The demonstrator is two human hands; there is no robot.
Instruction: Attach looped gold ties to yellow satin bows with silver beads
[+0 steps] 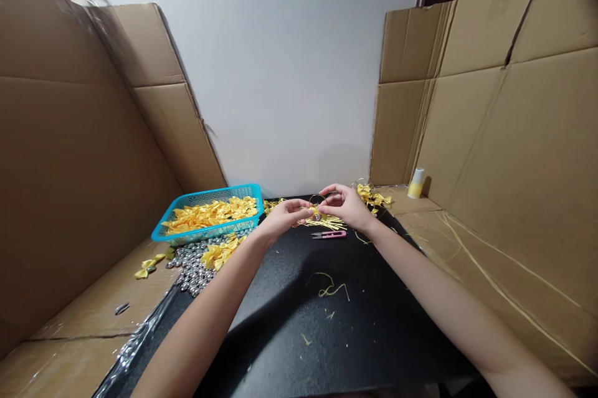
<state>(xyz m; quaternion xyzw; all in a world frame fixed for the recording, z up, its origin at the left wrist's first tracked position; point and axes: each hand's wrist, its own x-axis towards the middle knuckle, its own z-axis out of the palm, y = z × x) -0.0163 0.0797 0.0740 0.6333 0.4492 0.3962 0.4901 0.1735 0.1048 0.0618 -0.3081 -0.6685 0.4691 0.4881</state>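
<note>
Over the far part of the black table, my left hand (284, 218) and my right hand (346, 206) meet at a small yellow bow (316, 213) with a silvery bead on it. The fingers of both hands are pinched at the bow, one hand on each side, and partly hide it. A thin loop of yellow thread arches above the bow by my right fingertips. Just below the hands lie pink-handled thread snips (331, 234). Behind the snips are short yellow strips (334, 223), partly covered by my hands.
A blue basket (161, 237) of yellow bows stands at left. Silver beads (192, 270) and loose bows (219, 253) lie before it. More bows (374, 197) with threads are behind my right hand. A thread cone (415, 184) stands right. Thread scraps (332, 290) lie nearer; cardboard walls (509, 124) flank the table.
</note>
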